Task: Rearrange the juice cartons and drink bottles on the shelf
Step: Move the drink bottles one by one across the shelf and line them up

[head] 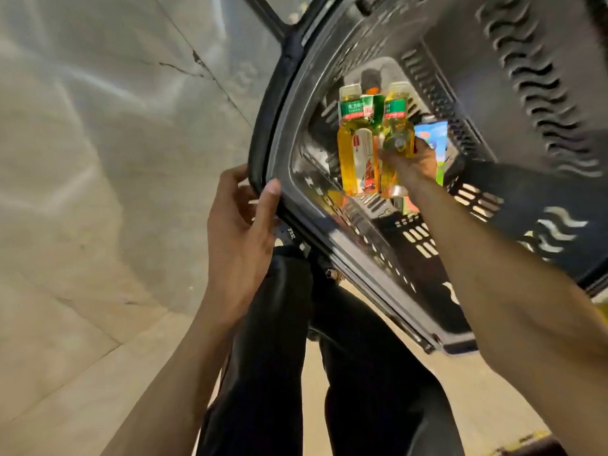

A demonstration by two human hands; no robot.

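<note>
Holding two drink bottles by their lower halves, my right hand has its fingers wrapped round the pair, which sit pressed side by side above the inside of the dark slotted basket. They look like clear plastic full of yellow liquid, with caps on. I judge them fairly heavy for one hand and stiff enough not to crush, but smooth, with glossy labels that could slide against each other. With both taken at once and gripped this low, the tops may splay. A hold nearer the middle, across the labels, would be surer. Just right of that hand, a blue and white carton sits in the basket. It is probably softer at the corners and best taken by its flat sides. My left hand grips the basket's left rim, thumb over the edge. Below are dark trousers and a pale floor.
</note>
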